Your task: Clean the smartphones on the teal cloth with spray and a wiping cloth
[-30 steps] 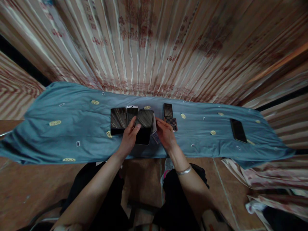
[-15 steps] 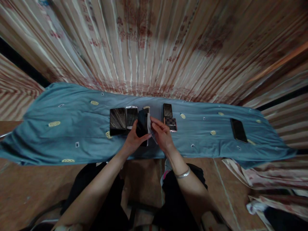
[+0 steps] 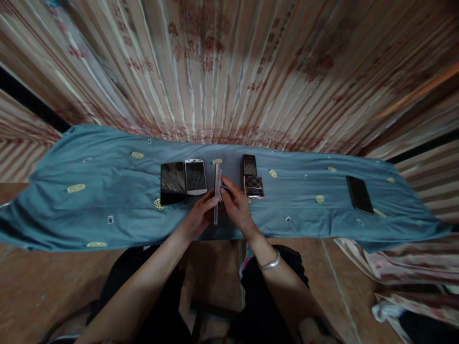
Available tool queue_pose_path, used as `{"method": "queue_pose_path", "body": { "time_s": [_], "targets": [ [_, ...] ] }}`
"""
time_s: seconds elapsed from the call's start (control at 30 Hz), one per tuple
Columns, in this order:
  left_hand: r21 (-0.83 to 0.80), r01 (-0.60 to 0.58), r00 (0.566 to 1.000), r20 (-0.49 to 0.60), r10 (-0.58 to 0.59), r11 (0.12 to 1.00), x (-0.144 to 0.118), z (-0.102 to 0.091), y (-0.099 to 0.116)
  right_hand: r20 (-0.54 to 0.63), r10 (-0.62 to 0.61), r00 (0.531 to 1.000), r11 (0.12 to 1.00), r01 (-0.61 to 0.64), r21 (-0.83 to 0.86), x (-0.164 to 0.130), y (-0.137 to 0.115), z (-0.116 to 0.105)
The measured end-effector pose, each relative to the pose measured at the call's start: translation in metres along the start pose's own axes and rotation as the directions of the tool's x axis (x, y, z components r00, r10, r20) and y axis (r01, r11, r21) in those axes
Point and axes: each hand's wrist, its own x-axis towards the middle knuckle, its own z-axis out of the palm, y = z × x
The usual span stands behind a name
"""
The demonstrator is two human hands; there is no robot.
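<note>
The phone [image 3: 216,191] you are handling sits at the centre of the frame, turned up on its long edge so you see only its thin pale side, standing over the blue cloth [image 3: 107,191]. Your left hand [image 3: 199,217] grips it from the left and your right hand [image 3: 234,208] from the right, so both hands are closed on it and meet around its lower half. Just left of it lie a white-framed phone [image 3: 195,177] and, touching that one's left side, a larger dark phone [image 3: 172,182], both flat and screen up. Just right of your right hand lies a dark flip-style phone [image 3: 252,176] with a chequered lower half. Far off at the right end of the cloth lies another black phone [image 3: 359,194]. A striped, patterned curtain [image 3: 229,71] fills the upper frame.
</note>
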Motion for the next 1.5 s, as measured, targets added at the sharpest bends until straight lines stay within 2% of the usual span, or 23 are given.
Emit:
{"method": "queue_pose_path", "body": {
  "time_s": [0.17, 0.3, 0.53, 0.63, 0.73, 0.83, 1.03, 1.33, 1.5],
  "targets": [
    [-0.094, 0.065, 0.991, -0.114, -0.075, 0.993, 0.005, 0.002, 0.003, 0.093, -0.127, 0.988, 0.971, 0.143, -0.194, -0.009, -0.008, 0.004],
    [-0.094, 0.079, 0.988, -0.128, -0.091, 0.992, 0.006, 0.003, 0.003, 0.173, -0.181, 0.968, 0.938, 0.223, -0.266, -0.012, -0.014, 0.003],
    [0.003, 0.159, 0.987, -0.030, -0.159, 0.987, 0.004, -0.002, -0.012, 0.106, -0.161, 0.981, 0.930, 0.187, -0.316, 0.000, -0.008, -0.010],
    [0.020, 0.182, 0.983, -0.031, -0.181, 0.983, 0.004, -0.003, -0.013, 0.102, -0.170, 0.980, 0.924, 0.194, -0.329, 0.001, -0.008, -0.014],
    [0.017, 0.159, 0.986, -0.050, -0.158, 0.987, 0.005, -0.003, -0.012, 0.125, -0.186, 0.974, 0.917, 0.218, -0.333, -0.001, -0.010, -0.014],
    [0.023, 0.126, 0.992, -0.018, -0.126, 0.992, 0.005, -0.003, -0.011, 0.132, -0.205, 0.970, 0.917, 0.237, -0.321, -0.002, -0.011, -0.013],
    [0.093, 0.166, 0.986, 0.013, -0.168, 0.982, 0.001, -0.004, -0.014, 0.078, -0.183, 0.980, 0.924, 0.198, -0.328, 0.004, -0.008, -0.019],
    [0.010, 0.132, 0.990, 0.039, -0.132, 0.991, -0.002, 0.003, -0.001, 0.023, -0.138, 0.990, 0.948, 0.139, -0.286, 0.004, 0.007, -0.014],
    [0.026, 0.135, 0.989, 0.060, -0.137, 0.990, -0.002, 0.003, -0.001, 0.009, -0.168, 0.986, 0.945, 0.164, -0.282, 0.004, 0.007, -0.016]
  ]
}}
